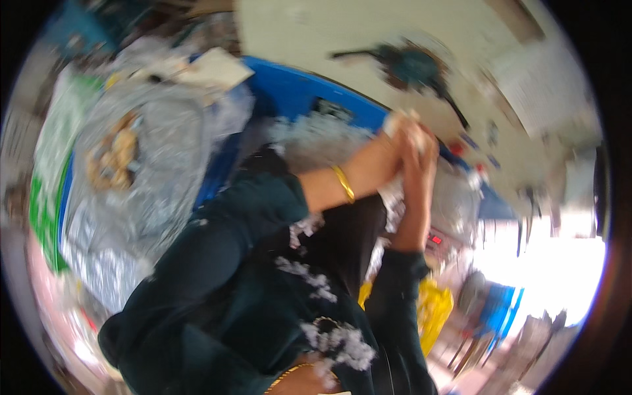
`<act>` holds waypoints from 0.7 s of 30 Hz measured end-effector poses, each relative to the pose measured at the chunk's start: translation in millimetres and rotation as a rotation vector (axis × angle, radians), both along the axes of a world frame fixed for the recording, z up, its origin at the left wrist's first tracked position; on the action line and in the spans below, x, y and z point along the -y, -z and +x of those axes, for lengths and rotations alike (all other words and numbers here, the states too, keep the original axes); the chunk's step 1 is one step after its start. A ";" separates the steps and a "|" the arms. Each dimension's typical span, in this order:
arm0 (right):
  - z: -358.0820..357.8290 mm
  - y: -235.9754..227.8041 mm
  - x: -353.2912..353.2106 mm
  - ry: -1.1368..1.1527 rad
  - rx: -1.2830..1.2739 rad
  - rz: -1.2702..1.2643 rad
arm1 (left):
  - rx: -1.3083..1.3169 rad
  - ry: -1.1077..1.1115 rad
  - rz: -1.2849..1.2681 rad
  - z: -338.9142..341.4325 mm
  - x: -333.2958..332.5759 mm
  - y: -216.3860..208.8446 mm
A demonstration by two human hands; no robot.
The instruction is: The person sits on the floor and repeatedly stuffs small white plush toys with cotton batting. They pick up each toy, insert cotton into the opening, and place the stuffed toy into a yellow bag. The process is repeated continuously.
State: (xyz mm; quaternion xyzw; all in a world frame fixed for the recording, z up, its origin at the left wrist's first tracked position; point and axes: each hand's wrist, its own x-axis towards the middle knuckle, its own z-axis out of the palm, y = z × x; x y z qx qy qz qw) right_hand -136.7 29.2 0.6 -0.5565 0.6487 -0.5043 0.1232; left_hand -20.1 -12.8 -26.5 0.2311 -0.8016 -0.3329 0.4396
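My left hand (388,150), with a gold bangle (343,184) at its wrist, is closed and pressed against my right hand (422,146). Both are raised beside the table's edge. Something small and pale (400,121) shows at their fingertips; motion blur hides its kind. Below the hands, white fluffy fibre stuffing (319,135) fills a blue bin (289,82). Tufts of the stuffing (342,345) cling to my dark green clothes and lie on my lap.
On the left, a grey plastic bag (164,125) holds tan soft pieces (118,155). A pale table (289,26) bears a dark green tool or device (415,66) and paper sheets (546,85). A yellow bag (434,309) and a blue stool (500,309) are at the right.
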 end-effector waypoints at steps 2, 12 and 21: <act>-13.1 19.3 -18.7 -0.046 0.016 -0.130 | 0.028 0.130 0.160 1.5 -22.4 -8.4; 8.2 10.5 -67.4 -0.047 0.095 0.008 | -0.015 0.140 0.089 75.7 -47.7 -14.7; -162.0 39.3 -270.3 0.215 -0.355 1.526 | 0.626 -1.533 0.146 466.0 34.7 84.5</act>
